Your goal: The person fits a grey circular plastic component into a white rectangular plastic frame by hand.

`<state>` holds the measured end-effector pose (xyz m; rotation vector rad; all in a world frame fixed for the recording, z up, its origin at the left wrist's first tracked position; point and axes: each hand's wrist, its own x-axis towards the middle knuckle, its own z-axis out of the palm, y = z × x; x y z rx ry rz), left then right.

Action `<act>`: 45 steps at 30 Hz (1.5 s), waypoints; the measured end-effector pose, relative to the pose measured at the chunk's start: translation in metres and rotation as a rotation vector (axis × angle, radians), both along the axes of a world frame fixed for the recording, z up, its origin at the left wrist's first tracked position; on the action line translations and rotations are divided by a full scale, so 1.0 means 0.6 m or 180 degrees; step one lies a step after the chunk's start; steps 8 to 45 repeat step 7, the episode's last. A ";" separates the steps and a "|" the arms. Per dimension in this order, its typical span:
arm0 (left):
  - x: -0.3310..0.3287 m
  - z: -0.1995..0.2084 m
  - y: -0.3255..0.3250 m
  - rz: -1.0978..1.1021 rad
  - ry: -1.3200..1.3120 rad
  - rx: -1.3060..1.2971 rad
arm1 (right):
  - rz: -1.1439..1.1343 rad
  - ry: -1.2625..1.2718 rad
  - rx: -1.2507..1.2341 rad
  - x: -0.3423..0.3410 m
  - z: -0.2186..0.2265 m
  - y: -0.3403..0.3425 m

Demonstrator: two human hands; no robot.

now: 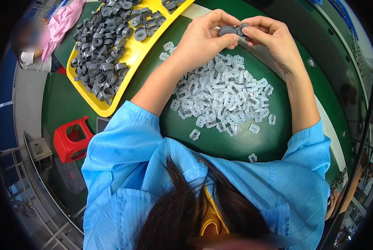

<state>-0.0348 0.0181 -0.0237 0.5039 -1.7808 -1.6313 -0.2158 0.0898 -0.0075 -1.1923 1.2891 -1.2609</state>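
Both hands are raised close together above the far edge of a pile of clear plastic pieces. My left hand point(209, 35) pinches a dark grey rounded plastic part point(227, 30) between thumb and fingers. Right beside it, my right hand point(274, 39) has its thumb and fingertips closed on another dark grey plastic part point(241, 30). The two parts meet or nearly touch; fingers cover much of both. Below the hands, the small translucent pieces point(224, 91) lie heaped on the green table point(261, 143), with a few scattered at the near side.
A yellow tray point(132, 73) full of loose dark grey parts point(101, 54) stands on the left. Further left are a red plastic stool point(73, 139) and another person with pink cloth point(63, 27). Part of another person's arm point(349, 189) shows at the right edge.
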 end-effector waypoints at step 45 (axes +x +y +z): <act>0.009 0.004 -0.010 -0.0285 -0.0176 0.0375 | 0.0406 -0.0008 0.0575 -0.018 0.010 0.001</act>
